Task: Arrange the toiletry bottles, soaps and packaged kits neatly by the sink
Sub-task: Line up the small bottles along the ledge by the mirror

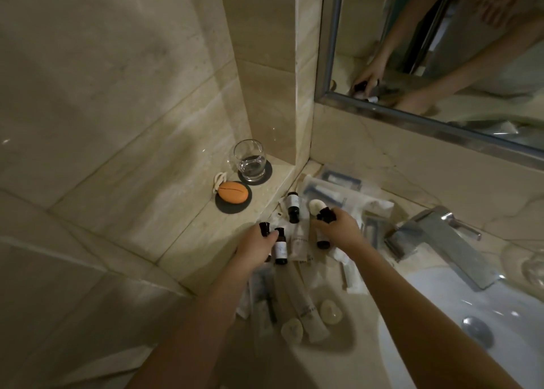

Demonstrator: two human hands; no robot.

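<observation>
Two forearms (pixel 206 315), nearest the viewer, extend over the stone counter (pixel 350 356) into a heap of toiletries.

Likely hazards, by size:
- The sink basin (pixel 471 315) lies open to the right of the right hand (pixel 338 229), so a round bottle set down on its side could probably roll in.
- The packaged kits (pixel 332 194), overlapping beyond that hand, look slippery and would give poor footing for anything stood on them.
- The pale tube (pixel 300 242) between the hands may shift if dragged.
- The loose bottle (pixel 280 245), just beside the left hand (pixel 256 247), could be knocked aside by a careless lift.
- The round soap (pixel 316 204), just beyond the right fingertips, may be nudged.

Pose: both hands are turned backs uppermost. The left fingers curl round the left bottle (pixel 264 229), with the thumb tip apparently touching the loose one. The right fingers wrap the right bottle (pixel 325 215) across its middle, cap toward the wall (pixel 368 153).
</observation>
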